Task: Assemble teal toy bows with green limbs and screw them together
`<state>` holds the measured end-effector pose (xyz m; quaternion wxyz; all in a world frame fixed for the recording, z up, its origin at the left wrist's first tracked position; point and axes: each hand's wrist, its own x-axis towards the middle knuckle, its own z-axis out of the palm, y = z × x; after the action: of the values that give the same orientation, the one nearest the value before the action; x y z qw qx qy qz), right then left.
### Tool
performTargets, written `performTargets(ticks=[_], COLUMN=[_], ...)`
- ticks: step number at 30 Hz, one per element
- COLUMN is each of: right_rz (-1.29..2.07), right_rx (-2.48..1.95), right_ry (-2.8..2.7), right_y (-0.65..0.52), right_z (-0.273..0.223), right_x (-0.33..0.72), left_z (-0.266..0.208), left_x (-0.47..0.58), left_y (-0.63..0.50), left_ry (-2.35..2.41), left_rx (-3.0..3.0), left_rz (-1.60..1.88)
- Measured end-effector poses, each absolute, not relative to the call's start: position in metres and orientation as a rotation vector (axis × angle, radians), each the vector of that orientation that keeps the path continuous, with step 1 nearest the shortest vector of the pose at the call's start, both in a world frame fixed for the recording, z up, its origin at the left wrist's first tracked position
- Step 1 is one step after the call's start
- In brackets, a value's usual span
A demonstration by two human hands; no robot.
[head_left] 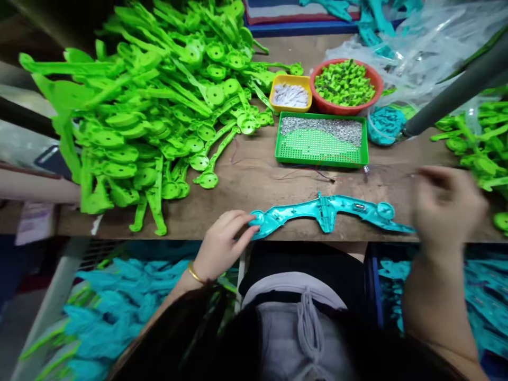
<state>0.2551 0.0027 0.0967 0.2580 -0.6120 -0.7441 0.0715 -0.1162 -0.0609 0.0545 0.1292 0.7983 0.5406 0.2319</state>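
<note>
A turquoise bow-shaped plastic shell part lies lengthwise along the front edge of the wooden bench, its hollow, ribbed inside facing up. My left hand pinches the part's rounded left end between thumb and fingers. Beside its pointed right tip is my right hand, smeared by motion with the fingers bent; whether they hold or touch anything is unclear. Thin wires trail on the bench behind the part, near a small metallic piece.
A large heap of green plastic parts covers the back left. Behind the part stand a green tray of small metal pieces, a yellow bin and a red bowl. A grey post slants at right. Turquoise parts lie below the bench.
</note>
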Motion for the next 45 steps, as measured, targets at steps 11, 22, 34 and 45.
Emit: performTargets(ticks=[11,22,34,45], right_rz=[0.621,0.896,0.975,0.943], right_rx=[-1.709,-1.414,-1.344,-1.253], right_ry=[-2.101,-1.646,-1.477,-1.623], right_y=[0.057,0.044,0.033,0.025], right_z=[0.037,0.038,0.039,0.036], right_x=[0.192,0.210,0.216,0.197], left_z=[0.035,0.000,0.028,0.019], left_x=[-0.124,-0.141,-0.143,-0.123], left_y=[-0.057,-0.042,-0.073,-0.079], left_ry=[1.653,1.947,1.658,1.605], left_rx=[2.304,1.827,1.957,2.041], left_rz=[0.990,1.241,0.792,0.712])
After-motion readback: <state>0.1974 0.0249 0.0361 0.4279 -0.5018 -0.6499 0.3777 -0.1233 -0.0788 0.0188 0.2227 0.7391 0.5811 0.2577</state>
